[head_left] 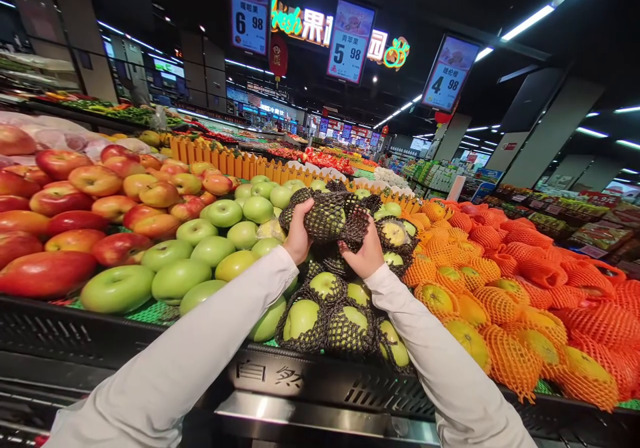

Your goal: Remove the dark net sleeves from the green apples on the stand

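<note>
Between my two hands, above the middle of the display, is a green apple in a black foam net (325, 218). My left hand (299, 233) is closed around its left side, with the thumb along the near face. My right hand (366, 249) grips the bunched net at the right end. Most fingertips are hidden behind the net. Below my hands sit several netted green apples (301, 320) at the front of the black crate (320, 373). Bare green apples (213, 251) lie to the left of them.
Red-yellow mangoes (95, 180) are heaped on the far left. To the right lie oranges in orange foam nets (505, 368) and fruit in red foam nets (530, 241). An orange picket divider (250, 167) runs behind the fruit. Price signs (351, 41) hang overhead.
</note>
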A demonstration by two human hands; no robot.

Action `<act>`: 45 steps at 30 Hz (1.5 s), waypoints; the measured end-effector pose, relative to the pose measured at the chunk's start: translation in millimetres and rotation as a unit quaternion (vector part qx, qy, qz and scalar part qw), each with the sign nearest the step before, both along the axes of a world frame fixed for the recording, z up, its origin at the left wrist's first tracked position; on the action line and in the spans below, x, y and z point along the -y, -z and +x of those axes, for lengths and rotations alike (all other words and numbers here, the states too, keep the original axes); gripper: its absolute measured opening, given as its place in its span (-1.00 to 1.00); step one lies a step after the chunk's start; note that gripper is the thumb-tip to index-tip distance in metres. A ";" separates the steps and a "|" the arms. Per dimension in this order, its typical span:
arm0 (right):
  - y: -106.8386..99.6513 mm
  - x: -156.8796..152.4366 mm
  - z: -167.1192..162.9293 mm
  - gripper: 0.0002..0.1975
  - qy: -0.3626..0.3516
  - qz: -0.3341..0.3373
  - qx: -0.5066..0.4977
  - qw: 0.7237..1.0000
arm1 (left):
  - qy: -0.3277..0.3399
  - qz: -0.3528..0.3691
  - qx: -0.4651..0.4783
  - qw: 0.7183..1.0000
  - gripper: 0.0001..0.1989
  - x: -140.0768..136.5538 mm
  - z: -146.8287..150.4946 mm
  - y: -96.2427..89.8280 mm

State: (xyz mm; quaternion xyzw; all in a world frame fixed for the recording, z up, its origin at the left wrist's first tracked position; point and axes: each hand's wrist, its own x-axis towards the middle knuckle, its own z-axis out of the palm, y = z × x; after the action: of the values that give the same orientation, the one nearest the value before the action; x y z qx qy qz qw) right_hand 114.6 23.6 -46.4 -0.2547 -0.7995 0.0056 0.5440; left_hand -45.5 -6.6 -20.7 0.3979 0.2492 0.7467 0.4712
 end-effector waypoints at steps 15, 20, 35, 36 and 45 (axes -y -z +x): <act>-3.4 11.5 -0.6 0.08 0.066 0.096 -0.001 0.993 | 0.030 0.056 -0.246 0.967 -0.11 8.8 1.6 4.0; -5.3 12.4 1.1 -0.18 0.083 0.054 -0.023 0.995 | 0.065 0.086 -0.280 0.954 -0.05 6.9 2.0 5.9; -3.5 2.3 1.7 -0.25 0.115 -0.007 -0.174 0.978 | -0.044 0.063 -0.314 0.946 -0.25 -3.2 -5.5 9.6; -4.0 2.8 1.8 -0.25 0.107 0.012 -0.163 0.981 | -0.043 0.059 -0.331 0.941 -0.19 -2.6 -5.0 9.9; -13.0 15.2 1.4 -0.29 0.047 0.124 -0.098 0.986 | -0.083 0.147 -0.381 0.909 -0.27 0.9 -5.2 4.1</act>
State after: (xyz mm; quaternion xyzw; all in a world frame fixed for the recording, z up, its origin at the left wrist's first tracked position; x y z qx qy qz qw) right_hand 116.0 8.4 -33.4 -0.2209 -0.7239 -0.0938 0.6469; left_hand -50.6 -7.6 -24.7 0.6946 0.3292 0.6030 0.2133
